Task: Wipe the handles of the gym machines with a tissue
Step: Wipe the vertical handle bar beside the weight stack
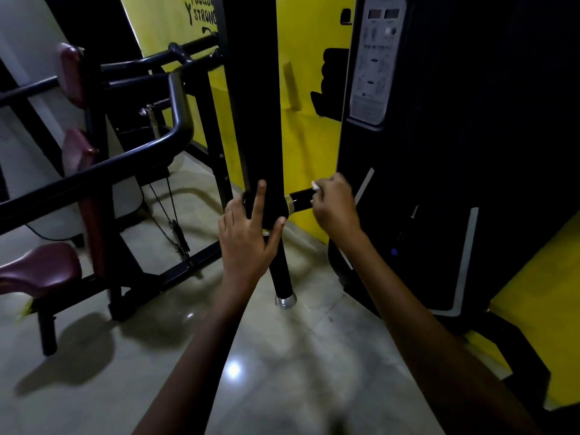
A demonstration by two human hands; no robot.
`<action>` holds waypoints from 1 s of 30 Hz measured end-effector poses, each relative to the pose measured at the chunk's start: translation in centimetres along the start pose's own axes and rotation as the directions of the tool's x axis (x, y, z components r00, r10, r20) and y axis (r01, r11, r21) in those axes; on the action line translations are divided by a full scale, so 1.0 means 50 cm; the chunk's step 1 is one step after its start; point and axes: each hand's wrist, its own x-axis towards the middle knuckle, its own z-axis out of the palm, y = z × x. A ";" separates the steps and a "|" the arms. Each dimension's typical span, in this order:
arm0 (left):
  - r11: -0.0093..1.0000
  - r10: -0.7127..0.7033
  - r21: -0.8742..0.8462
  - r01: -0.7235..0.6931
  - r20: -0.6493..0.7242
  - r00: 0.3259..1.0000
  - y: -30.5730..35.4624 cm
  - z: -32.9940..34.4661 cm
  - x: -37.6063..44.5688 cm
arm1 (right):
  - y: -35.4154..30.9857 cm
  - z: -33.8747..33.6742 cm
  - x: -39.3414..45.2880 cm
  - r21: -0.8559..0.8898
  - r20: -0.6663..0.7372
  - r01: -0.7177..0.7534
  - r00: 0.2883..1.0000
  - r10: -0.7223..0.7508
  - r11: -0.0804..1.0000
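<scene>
A black machine arm [257,120] hangs down in the middle of the head view. A short black handle [301,200] with a brass ring sticks out to its right, and a second black handle [281,271] with a chrome end cap points down. My left hand [251,233] holds the arm's lower end, index finger straight up along it and thumb on its right side. My right hand [334,205] grips the outer end of the side handle with a white tissue [314,185], of which only a small bit shows above my fingers.
A black weight-stack housing [455,152] with an instruction plate stands close on the right. To the left is another machine with curved black bars [175,120], maroon pads and a maroon seat [40,268]. Behind is a yellow wall [310,146]; the floor is glossy tile.
</scene>
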 end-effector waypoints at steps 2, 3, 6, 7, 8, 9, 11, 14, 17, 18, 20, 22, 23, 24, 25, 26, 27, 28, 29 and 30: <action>1.000 -0.008 -0.003 0.008 0.009 1.000 -0.002 0.001 0.001 | -0.023 0.019 -0.015 0.013 0.005 0.127 0.992 -0.127 0.992; 1.000 -0.009 -0.004 0.009 0.011 1.000 -0.002 0.003 0.001 | -0.033 0.024 -0.022 0.045 0.015 0.175 0.984 -0.176 0.984; 1.000 -0.012 -0.003 0.012 0.020 1.000 -0.004 0.005 -0.001 | -0.047 0.030 -0.046 0.161 0.046 0.250 0.964 -0.260 0.955; 1.000 -0.011 -0.005 0.011 0.022 1.000 -0.005 0.005 0.000 | -0.043 0.034 -0.055 0.181 0.020 0.278 0.958 -0.286 0.943; 1.000 -0.009 -0.011 0.009 0.025 1.000 -0.005 0.004 -0.001 | -0.035 0.037 -0.068 0.185 -0.006 0.306 0.951 -0.310 0.934; 1.000 -0.005 -0.016 0.005 0.028 1.000 -0.006 0.004 -0.001 | -0.021 0.042 -0.080 0.178 -0.029 0.333 0.942 -0.333 0.926; 1.000 0.002 -0.013 -0.001 0.025 1.000 -0.007 0.004 -0.001 | 0.003 0.045 -0.104 0.153 -0.052 0.356 0.935 -0.352 0.922; 1.000 -0.002 -0.004 0.002 0.025 1.000 -0.008 0.004 -0.002 | 0.008 0.024 -0.115 0.170 -0.167 0.343 0.934 -0.316 0.924; 1.000 -0.003 -0.005 0.004 0.039 0.999 -0.010 0.004 -0.002 | -0.011 0.007 -0.080 0.171 -0.313 0.360 0.902 -0.296 0.917; 1.000 -0.002 -0.008 0.002 0.044 0.999 -0.011 0.003 -0.002 | -0.016 0.010 -0.070 0.156 -0.303 0.364 0.903 -0.306 0.918; 1.000 0.005 -0.014 -0.005 0.044 0.999 -0.012 0.000 -0.003 | -0.015 0.035 -0.069 0.092 -0.224 0.373 0.911 -0.346 0.923; 1.000 0.016 -0.021 -0.015 0.053 0.998 -0.013 -0.003 -0.005 | 0.006 0.065 -0.091 0.053 -0.162 0.393 0.910 -0.381 0.918; 0.999 0.022 -0.025 -0.021 0.057 0.998 -0.014 -0.004 -0.005 | 0.019 0.075 -0.104 0.068 -0.153 0.396 0.911 -0.383 0.916; 0.999 0.028 -0.032 -0.026 0.061 0.998 -0.016 -0.006 -0.004 | 0.029 0.077 -0.116 0.100 -0.157 0.385 0.917 -0.368 0.917; 0.999 0.031 -0.040 -0.028 0.069 0.997 -0.018 -0.007 -0.004 | 0.036 0.078 -0.126 0.139 -0.178 0.372 0.921 -0.346 0.918; 0.998 0.034 -0.050 -0.030 0.079 0.996 -0.020 -0.010 -0.004 | 0.038 0.077 -0.134 0.168 -0.208 0.359 0.923 -0.323 0.918; 0.997 0.040 -0.062 -0.034 0.089 0.995 -0.021 -0.011 -0.003 | 0.038 0.077 -0.141 0.181 -0.241 0.357 0.920 -0.310 0.917; 0.996 0.045 -0.075 -0.038 0.095 0.994 -0.024 -0.012 -0.004 | 0.033 0.079 -0.146 0.181 -0.265 0.364 0.913 -0.311 0.914; 0.995 0.050 -0.089 -0.041 0.099 0.994 -0.026 -0.014 -0.004 | 0.027 0.083 -0.150 0.173 -0.276 0.387 0.902 -0.333 0.906; 0.994 0.053 -0.104 -0.043 0.102 0.993 -0.028 -0.015 -0.004 | 0.018 0.090 -0.154 0.158 -0.263 0.416 0.892 -0.368 0.895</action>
